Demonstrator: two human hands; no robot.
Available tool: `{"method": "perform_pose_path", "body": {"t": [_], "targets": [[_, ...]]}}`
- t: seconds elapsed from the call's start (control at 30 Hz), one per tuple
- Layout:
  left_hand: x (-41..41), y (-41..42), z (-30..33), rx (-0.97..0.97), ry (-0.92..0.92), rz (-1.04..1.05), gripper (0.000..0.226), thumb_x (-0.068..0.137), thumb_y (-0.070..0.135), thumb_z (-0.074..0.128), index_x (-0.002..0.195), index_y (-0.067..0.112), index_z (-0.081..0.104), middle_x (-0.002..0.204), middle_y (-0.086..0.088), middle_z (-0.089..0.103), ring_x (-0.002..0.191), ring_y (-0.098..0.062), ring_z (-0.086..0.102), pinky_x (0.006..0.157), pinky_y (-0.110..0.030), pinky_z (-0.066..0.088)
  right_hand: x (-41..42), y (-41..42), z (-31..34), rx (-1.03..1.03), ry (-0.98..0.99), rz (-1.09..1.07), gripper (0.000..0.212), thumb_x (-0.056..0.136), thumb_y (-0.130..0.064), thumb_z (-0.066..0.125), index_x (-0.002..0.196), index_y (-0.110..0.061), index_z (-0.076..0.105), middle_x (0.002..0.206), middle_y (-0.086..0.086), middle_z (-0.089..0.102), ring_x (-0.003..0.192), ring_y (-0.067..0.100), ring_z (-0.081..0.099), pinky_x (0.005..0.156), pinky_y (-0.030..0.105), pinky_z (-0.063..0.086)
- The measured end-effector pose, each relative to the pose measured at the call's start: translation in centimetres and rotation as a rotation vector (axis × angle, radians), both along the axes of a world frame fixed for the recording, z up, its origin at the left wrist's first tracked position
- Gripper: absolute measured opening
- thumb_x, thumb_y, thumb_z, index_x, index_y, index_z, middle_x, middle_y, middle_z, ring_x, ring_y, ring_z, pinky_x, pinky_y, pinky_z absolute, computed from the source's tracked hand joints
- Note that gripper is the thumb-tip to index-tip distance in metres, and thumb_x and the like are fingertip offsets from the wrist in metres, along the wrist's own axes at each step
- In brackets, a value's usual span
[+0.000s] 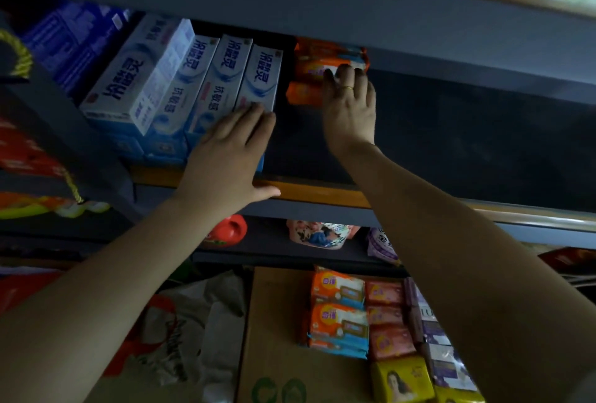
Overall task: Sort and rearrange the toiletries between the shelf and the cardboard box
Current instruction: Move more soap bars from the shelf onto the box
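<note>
1. Reaching into the shelf (309, 191) at frame centre, the right hand (350, 105) lays its fingers (332, 75) on the orange soap packs (317, 68) stacked at the back (whether they curl round a pack I cannot tell).
2. Left hand (230, 157) rests flat, fingers straight, against the toothpaste boxes (225, 80) standing in the upper left.
3. Cardboard box (274, 338), lower centre, holds more wrapped soaps (338, 312).
</note>
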State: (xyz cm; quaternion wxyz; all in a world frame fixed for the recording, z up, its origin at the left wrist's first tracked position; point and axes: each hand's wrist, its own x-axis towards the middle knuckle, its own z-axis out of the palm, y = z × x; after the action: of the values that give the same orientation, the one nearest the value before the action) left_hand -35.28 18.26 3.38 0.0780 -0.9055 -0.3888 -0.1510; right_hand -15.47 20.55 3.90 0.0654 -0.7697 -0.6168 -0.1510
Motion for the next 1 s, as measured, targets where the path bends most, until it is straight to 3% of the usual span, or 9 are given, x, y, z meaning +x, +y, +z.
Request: {"method": "perform_pose_path", "body": {"t": [0.07,0.2,0.37,0.43,0.5,0.63,0.77,0.9,1.0], "targets": [[0.0,-0.1,0.0,-0.010,0.007,0.010,0.108,0.052,0.051,0.083,0.136,0.000,0.041,0.138,-0.023,0.045,0.126,-0.042,0.043,0.103,-0.049,0.031,0.4,-0.3,-0.4,-0.043,-0.008,0.015,0.054,0.092,0.000,0.040,0.143,-0.012,0.028,0.154,0.017,0.014,0.137,0.037,0.020,0.109,0.048,0.023],[0.0,-0.2,0.1,-0.033,0.017,0.014,0.108,0.054,0.051,0.081,0.138,0.000,0.038,0.140,-0.022,0.043,0.128,-0.041,0.041,0.105,-0.048,0.029,0.7,-0.9,-0.3,-0.045,0.084,0.032,0.057,0.088,0.001,0.044,0.142,-0.012,0.030,0.144,0.011,0.038,0.130,0.033,0.035,0.098,0.045,0.035],[0.1,-0.4,0.6,-0.117,0.045,0.024,0.105,0.062,0.054,0.075,0.142,0.002,0.030,0.147,-0.020,0.033,0.136,-0.036,0.029,0.111,-0.044,0.020,-0.7,-6.3,0.9,0.107,0.444,0.090,0.042,0.092,-0.026,0.054,0.129,-0.009,0.046,0.125,0.012,0.055,0.115,0.033,0.048,0.089,0.044,0.043],[0.1,-0.7,1.2,-0.215,-0.047,-0.005,0.104,0.066,0.060,0.068,0.144,0.003,0.028,0.150,-0.018,0.028,0.140,-0.032,0.023,0.114,-0.039,0.015,-1.6,-9.7,1.7,0.214,0.505,0.165,0.037,0.089,-0.025,0.059,0.120,-0.006,0.053,0.116,0.014,0.059,0.105,0.034,0.053,0.082,0.043,0.048],[-0.1,-1.6,2.4,-0.347,-0.286,-0.045,0.099,0.069,0.054,0.070,0.143,0.002,0.029,0.150,-0.016,0.028,0.140,-0.026,0.020,0.114,-0.033,0.013,-2.1,-12.6,2.7,0.302,0.584,0.234,0.035,0.084,-0.021,0.063,0.115,-0.006,0.057,0.108,0.011,0.059,0.098,0.030,0.055,0.078,0.037,0.048],[-0.1,-4.9,4.2,-0.439,-0.611,-0.275,0.068,0.076,0.040,0.066,0.134,0.011,0.044,0.136,0.003,0.042,0.127,-0.004,0.036,0.106,-0.010,0.025,-1.2,-16.6,3.5,0.251,1.108,0.211,0.036,0.077,-0.010,0.073,0.107,-0.021,0.057,0.101,-0.005,0.057,0.094,0.007,0.055,0.078,0.010,0.042],[1.0,-7.8,5.0,-0.548,-0.695,-0.326,0.046,0.077,0.035,0.063,0.116,0.010,0.058,0.111,0.009,0.056,0.102,0.005,0.050,0.087,-0.002,0.035,-0.5,-19.2,3.3,0.046,1.537,0.143,0.040,0.069,-0.010,0.074,0.105,-0.019,0.059,0.103,0.003,0.065,0.095,0.009,0.063,0.079,0.021,0.052],[1.0,-8.6,3.6,-0.736,-0.672,-0.294,0.036,0.070,0.045,0.067,0.101,0.036,0.051,0.101,0.024,0.055,0.097,0.014,0.051,0.084,-0.005,0.038,0.1,-21.3,3.3,-0.013,1.545,0.091,0.036,0.069,-0.013,0.074,0.100,-0.025,0.060,0.102,0.000,0.066,0.092,0.006,0.064,0.077,0.021,0.053],[1.2,-9.4,2.0,-0.880,-0.668,-0.248,0.039,0.066,0.051,0.067,0.100,0.045,0.048,0.105,0.021,0.058,0.103,0.000,0.056,0.090,-0.021,0.044,0.3,-22.6,3.5,-0.098,1.345,0.036,0.033,0.075,-0.020,0.074,0.103,-0.029,0.058,0.106,-0.005,0.065,0.096,0.008,0.063,0.080,0.028,0.055]]}}
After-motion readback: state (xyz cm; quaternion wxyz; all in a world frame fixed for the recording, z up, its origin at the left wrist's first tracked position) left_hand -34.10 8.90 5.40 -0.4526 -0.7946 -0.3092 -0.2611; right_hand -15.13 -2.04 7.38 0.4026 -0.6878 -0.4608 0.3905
